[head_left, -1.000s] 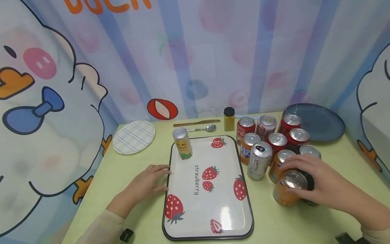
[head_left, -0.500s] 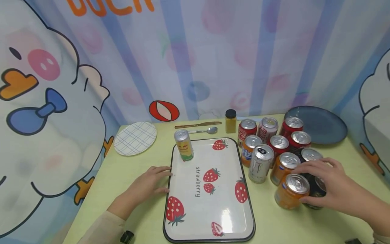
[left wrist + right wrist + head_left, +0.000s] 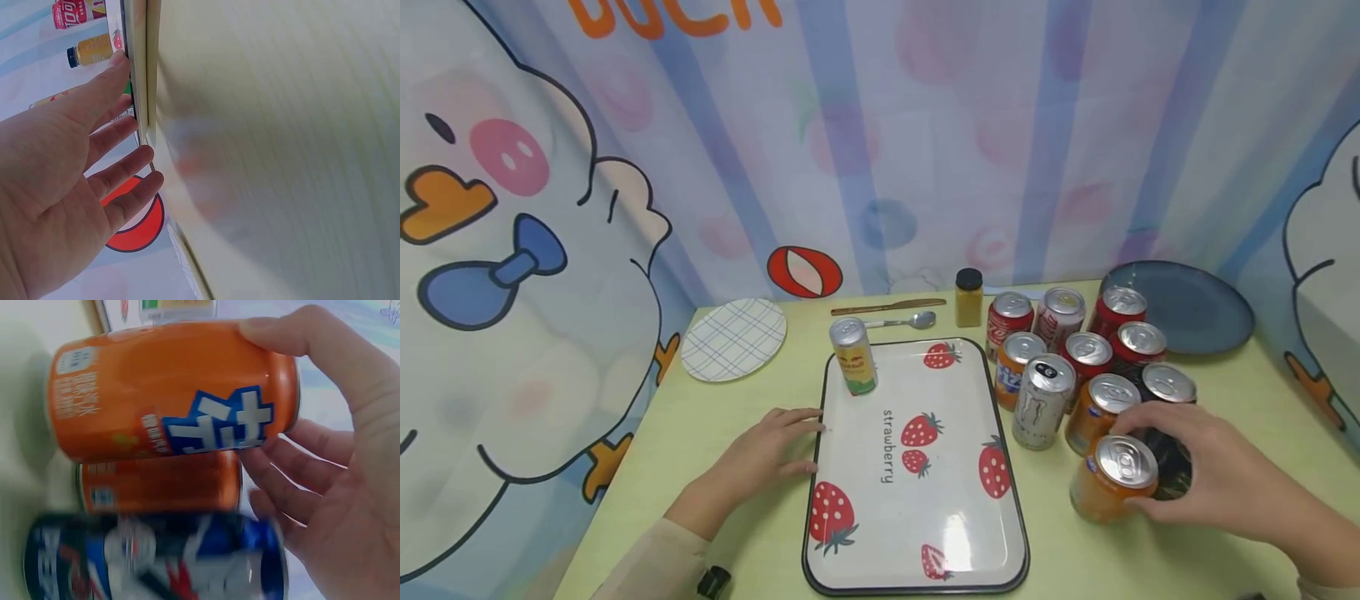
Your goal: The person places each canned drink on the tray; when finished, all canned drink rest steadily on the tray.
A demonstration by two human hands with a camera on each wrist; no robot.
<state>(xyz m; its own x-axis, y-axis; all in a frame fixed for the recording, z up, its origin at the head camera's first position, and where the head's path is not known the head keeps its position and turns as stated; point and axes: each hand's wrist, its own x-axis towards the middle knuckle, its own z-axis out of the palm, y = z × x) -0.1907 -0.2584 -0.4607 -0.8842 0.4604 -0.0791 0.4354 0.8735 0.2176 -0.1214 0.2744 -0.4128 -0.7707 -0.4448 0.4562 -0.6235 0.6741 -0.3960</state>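
Observation:
My right hand [image 3: 1221,475] pinches an orange soda can [image 3: 1105,492] near its top, thumb on one side and fingers on the other. In the right wrist view the orange can [image 3: 169,387] shows blue-and-white lettering, with the thumb pressed by its upper end. A dark blue can [image 3: 156,559] and another orange can [image 3: 162,484] stand close beside it. My left hand [image 3: 752,454] has its fingertips at the left edge of the strawberry tray [image 3: 925,533]; in the left wrist view the fingers [image 3: 125,169] are spread and loosely bent. A Red Bull can [image 3: 853,358] stands upright on the tray's far left corner.
Right of the tray stand several cans, including a white can [image 3: 1043,404] and red cans [image 3: 1138,346]. A blue oval plate [image 3: 1210,308] lies behind them. Along the back are a yellow jar [image 3: 968,302], a spoon [image 3: 921,320], a knife [image 3: 887,307] and a checked plate [image 3: 733,342].
My right hand has closed its fingers and thumb around the orange can's top, and the can has shifted slightly toward me and left. The left hand stays at the tray's edge.

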